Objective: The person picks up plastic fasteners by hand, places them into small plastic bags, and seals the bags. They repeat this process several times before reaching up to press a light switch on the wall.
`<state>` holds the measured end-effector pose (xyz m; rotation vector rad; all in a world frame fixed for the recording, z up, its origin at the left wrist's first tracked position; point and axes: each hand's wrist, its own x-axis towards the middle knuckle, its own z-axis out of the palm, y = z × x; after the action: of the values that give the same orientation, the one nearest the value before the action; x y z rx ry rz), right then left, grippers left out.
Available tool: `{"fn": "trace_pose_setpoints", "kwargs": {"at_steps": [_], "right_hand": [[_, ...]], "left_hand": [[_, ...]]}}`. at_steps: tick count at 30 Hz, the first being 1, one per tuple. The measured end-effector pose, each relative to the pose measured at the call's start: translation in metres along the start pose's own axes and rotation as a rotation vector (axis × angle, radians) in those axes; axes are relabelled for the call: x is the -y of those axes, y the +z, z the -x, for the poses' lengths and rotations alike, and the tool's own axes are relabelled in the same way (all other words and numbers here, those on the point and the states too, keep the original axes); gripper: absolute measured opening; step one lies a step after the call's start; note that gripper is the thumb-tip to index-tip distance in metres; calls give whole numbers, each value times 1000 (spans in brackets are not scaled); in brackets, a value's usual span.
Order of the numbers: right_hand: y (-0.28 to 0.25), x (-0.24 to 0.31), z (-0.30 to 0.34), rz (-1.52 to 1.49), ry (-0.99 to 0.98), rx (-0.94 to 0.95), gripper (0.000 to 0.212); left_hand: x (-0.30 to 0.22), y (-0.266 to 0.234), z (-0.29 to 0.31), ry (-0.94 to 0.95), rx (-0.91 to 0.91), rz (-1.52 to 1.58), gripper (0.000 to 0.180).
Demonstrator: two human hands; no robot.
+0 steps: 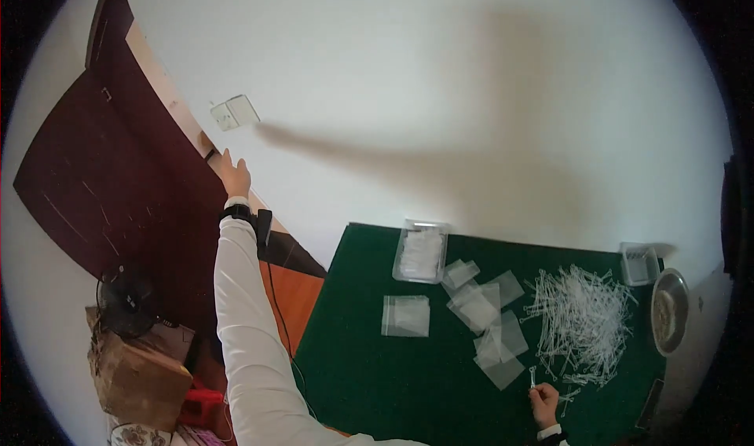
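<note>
Right fingers [536, 393]: closed around my slim clear piece [532, 376].
Piece: over the green table [377, 399], just beside the loose pile [585, 320]; it might slip in there, since I seem to grip only its end.
Clear bags [503, 336]: overlapping, nearby; my wrist could scatter them.
Left hand [236, 177]: spread open, near the wall switch [234, 113]; reaching 2 ways, I could fumble.

Slender whitish stick [532, 373], held at its near end in the right hand [544, 404], pointing away; similar pieces lie in 1 tangled heap [583, 320] beyond, on the green counter [353, 383].
</note>
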<state>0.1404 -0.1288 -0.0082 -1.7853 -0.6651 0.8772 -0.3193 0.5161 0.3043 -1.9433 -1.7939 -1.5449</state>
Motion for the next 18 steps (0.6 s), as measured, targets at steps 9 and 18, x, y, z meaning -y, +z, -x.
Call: {"fn": "trace_pose_setpoints", "kwargs": {"at_steps": [9,18], "right_hand": [[5,34,11,287,-182,-63,10],[11,23,8,218,-30,-179,11]], "left_hand": [[29,24,-85,-79,46,163,61],[-2,46,-103,-121,117,369,69]]}}
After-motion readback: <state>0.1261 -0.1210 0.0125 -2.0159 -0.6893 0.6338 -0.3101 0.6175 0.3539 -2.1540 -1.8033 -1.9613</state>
